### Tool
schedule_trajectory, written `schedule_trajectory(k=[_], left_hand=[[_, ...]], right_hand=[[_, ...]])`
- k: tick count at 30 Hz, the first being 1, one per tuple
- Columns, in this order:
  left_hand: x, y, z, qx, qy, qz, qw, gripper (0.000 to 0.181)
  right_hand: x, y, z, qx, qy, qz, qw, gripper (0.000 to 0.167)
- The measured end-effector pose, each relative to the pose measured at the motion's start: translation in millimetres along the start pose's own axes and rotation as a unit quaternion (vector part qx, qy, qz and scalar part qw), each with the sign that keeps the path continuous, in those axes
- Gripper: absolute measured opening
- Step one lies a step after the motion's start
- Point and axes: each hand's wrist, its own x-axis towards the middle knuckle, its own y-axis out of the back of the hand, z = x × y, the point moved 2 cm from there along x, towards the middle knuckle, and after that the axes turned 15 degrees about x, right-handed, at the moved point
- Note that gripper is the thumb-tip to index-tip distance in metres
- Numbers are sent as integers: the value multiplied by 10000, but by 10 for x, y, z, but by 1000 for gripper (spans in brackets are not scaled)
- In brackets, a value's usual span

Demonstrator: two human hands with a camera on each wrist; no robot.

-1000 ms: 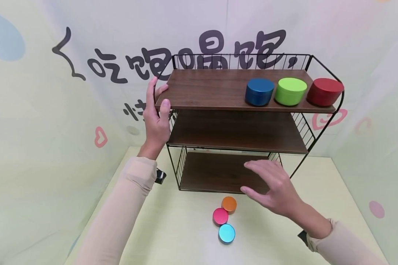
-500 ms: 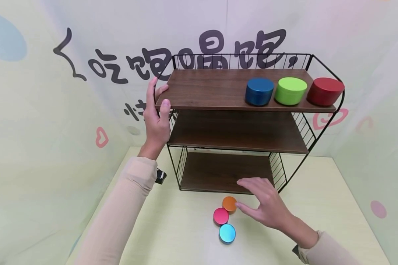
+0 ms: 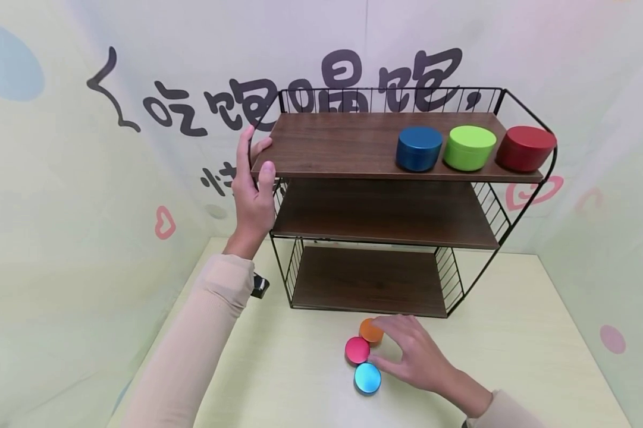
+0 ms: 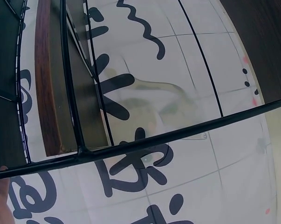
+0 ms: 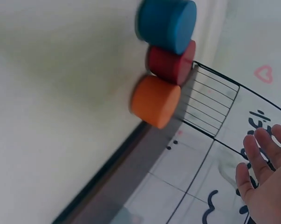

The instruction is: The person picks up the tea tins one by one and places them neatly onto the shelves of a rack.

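Note:
At the upper left, my left hand (image 3: 254, 190) grips the side frame of a three-tier shelf rack (image 3: 321, 176), thumb on the front edge of the top board. My right hand (image 3: 414, 356) is over the table, its thumb and fingers apart and nothing held between them. Its fingertips overlap the edge of an orange round tin (image 3: 370, 330) in the head view; contact cannot be told. A pink tin (image 3: 357, 351) and a light blue tin (image 3: 367, 378) sit close by, left of the thumb. The right wrist view has the orange tin (image 5: 155, 101) and spread fingers (image 5: 259, 161).
On the top board, toward the right, stand a dark blue tin (image 3: 419, 148), a green tin (image 3: 469, 148) and a red tin (image 3: 526, 148). The rack stands on a pale table (image 3: 278, 368), with printed cloth walls (image 3: 155, 154) around it.
My right hand has come down and to the left, from in front of the lowest shelf to beside the tins on the table. The left hand keeps its hold on the rack.

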Motion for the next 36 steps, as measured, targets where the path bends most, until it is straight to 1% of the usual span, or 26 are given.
schedule_trajectory(k=[3,7,13,15,21,24,27,32,36], left_hand=[[-3,0,15,7,44,-15,10000,55],[-2,-9,-1,8,61,-7,10000,55],[4,-20,0,-29,60,-21,10000,56],[3,-19,6,-35,69,-24,10000,56],[-5,-12,12,16,80,-17,10000,56],[0,-9,7,26,68,-18,10000,56],[2,-9,5,-9,67,-22,10000,55],[-5,-6,3,-1,62,-9,10000,55],[-7,-9,3,-5,74,0,10000,55]], right_hand=[[-67,-106,37,4,29,-4,10000,54],[-141,-238,72,150,-4,-97,9998,56],[-237,-382,83,178,-500,-454,9976,56],[-258,-407,93,134,-579,-522,9969,56],[-332,-463,165,-17,-410,-565,9976,52],[-386,-509,205,-107,-368,-648,9972,52],[-435,-551,222,-225,-410,-663,9967,54],[-485,-603,206,-280,-620,-710,9952,55],[-516,-629,187,-347,-539,-736,9952,56]])
